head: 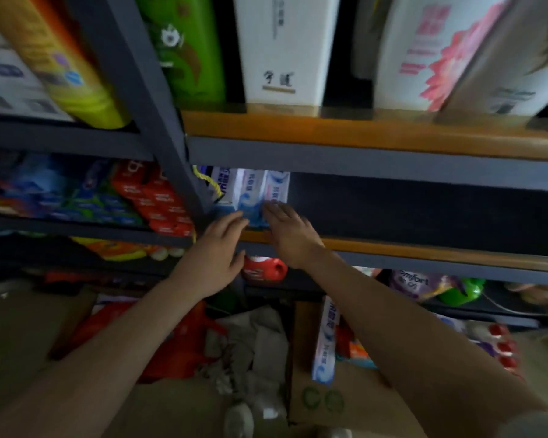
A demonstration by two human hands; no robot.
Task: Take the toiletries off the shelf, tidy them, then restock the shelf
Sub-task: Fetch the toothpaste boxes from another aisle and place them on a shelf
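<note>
"Comfort" reads on the purple pouch (416, 284); other labels blur.

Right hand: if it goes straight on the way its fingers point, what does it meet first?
The right hand already reaches the front of the blue and white toothpaste boxes, so it would probably push those first; whether the fingertips touch them yet is unclear.

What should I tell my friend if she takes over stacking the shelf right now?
Left hand: open, fingers straight, reaching toward the blue-and-white toothpaste boxes on the middle shelf.
Right hand: open, fingertips touching the front of those boxes.
Done: a few boxes stand at the shelf's left end, next to the dark post.
Left: the rest of that shelf is dark and looks unfilled. One more toothpaste box sticks out of the cardboard carton on the floor; it likely goes up next.
</note>
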